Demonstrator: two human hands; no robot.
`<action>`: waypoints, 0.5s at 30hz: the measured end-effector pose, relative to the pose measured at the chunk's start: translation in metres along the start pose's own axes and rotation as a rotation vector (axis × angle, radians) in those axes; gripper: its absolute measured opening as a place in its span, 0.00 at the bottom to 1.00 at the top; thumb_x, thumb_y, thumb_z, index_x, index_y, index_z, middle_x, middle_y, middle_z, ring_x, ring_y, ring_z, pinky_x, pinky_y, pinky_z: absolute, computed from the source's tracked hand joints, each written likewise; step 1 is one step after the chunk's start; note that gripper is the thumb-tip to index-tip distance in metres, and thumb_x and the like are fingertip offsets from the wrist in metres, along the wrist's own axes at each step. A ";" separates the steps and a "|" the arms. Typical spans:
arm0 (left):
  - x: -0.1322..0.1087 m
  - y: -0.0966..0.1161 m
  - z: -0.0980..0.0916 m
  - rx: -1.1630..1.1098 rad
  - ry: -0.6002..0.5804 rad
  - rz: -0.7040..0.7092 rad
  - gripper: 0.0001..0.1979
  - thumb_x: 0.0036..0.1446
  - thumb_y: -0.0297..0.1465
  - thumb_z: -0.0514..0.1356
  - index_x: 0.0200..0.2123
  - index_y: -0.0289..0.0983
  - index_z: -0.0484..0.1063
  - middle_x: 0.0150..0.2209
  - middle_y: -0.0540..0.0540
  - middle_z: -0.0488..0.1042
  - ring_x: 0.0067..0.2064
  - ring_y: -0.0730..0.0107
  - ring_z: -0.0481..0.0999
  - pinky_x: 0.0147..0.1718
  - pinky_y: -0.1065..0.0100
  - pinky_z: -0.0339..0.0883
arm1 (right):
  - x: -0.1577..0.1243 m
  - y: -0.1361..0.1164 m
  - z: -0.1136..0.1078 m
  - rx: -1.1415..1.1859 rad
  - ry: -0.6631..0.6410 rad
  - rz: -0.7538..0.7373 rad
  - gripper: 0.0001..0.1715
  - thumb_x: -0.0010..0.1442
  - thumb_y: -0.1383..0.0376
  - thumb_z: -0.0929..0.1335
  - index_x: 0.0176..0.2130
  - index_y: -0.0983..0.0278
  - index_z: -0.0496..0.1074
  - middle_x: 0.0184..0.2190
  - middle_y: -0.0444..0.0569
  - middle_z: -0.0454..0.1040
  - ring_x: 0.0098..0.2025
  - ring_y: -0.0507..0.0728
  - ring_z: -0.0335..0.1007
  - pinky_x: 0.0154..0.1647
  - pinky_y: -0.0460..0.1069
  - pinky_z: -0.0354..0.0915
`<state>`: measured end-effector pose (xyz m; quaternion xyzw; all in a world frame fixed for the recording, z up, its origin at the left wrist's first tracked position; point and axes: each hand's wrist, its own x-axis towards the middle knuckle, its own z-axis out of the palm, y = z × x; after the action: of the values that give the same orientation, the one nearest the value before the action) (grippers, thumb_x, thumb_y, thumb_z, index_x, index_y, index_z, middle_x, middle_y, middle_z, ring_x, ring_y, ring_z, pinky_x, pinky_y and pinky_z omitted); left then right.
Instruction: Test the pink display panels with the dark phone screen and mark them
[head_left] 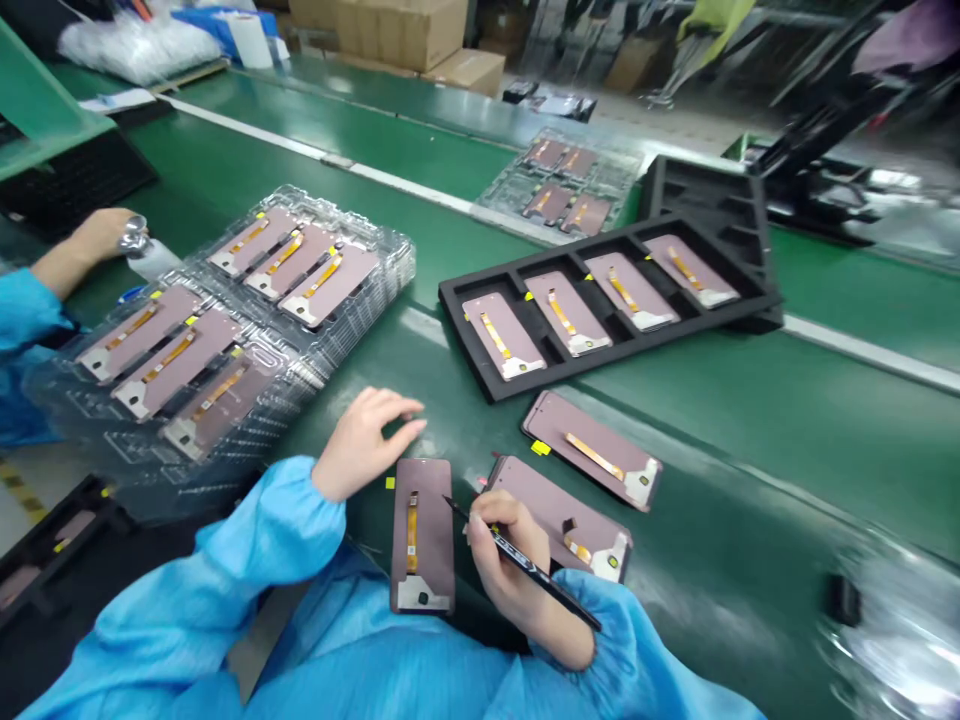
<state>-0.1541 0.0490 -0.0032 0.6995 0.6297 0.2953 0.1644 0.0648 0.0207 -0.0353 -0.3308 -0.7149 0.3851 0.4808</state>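
Observation:
My left hand [367,440] is held just above the top of an upright phone screen panel [433,520], thumb and fingers apart, nothing between them. That panel has a mauve back, an orange flex cable and a yellow tab at its upper left. In a pen-like hold, my right hand [510,560] is closed on slim black tweezers [525,562] with white lettering. Their pointed tip is over the panel's right edge. Partly under my right hand lies a second panel [559,515], appearing stacked on another. Beyond it is a further panel [592,450] with a yellow tab.
A black divided tray [491,385] holds several panels. At left, stacked clear plastic trays [390,255] carry more. Another clear tray [495,195] sits farther back. A co-worker's hand [97,238] is at the far left. Clear plastic [900,630] lies at lower right.

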 end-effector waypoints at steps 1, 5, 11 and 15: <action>0.025 0.001 0.000 0.029 -0.025 0.020 0.10 0.62 0.36 0.59 0.43 0.38 0.75 0.38 0.47 0.77 0.42 0.63 0.72 0.47 0.61 0.63 | -0.001 0.001 -0.002 -0.007 0.018 -0.011 0.06 0.62 0.71 0.63 0.35 0.59 0.63 0.26 0.43 0.69 0.28 0.52 0.69 0.29 0.48 0.67; 0.130 0.005 0.020 0.150 -0.176 -0.046 0.17 0.61 0.37 0.59 0.51 0.38 0.72 0.45 0.46 0.76 0.48 0.62 0.69 0.53 0.63 0.58 | -0.005 0.005 -0.005 -0.033 0.040 -0.073 0.06 0.61 0.71 0.63 0.35 0.60 0.65 0.26 0.44 0.69 0.26 0.52 0.69 0.26 0.47 0.66; 0.225 0.006 0.061 0.238 -0.151 -0.270 0.22 0.59 0.38 0.60 0.52 0.29 0.69 0.52 0.30 0.71 0.58 0.45 0.60 0.55 0.52 0.56 | -0.009 0.015 0.002 -0.039 0.002 -0.165 0.05 0.61 0.70 0.63 0.36 0.59 0.65 0.25 0.44 0.70 0.27 0.53 0.70 0.26 0.48 0.67; 0.240 0.008 0.064 0.215 -0.138 -0.349 0.18 0.60 0.38 0.59 0.46 0.30 0.72 0.49 0.29 0.73 0.59 0.42 0.58 0.55 0.48 0.54 | -0.008 0.019 0.003 -0.043 -0.026 -0.172 0.06 0.61 0.71 0.63 0.37 0.59 0.64 0.26 0.44 0.70 0.27 0.53 0.70 0.26 0.47 0.66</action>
<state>-0.1000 0.2914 0.0019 0.6119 0.7564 0.1451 0.1801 0.0662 0.0225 -0.0558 -0.2733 -0.7549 0.3311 0.4958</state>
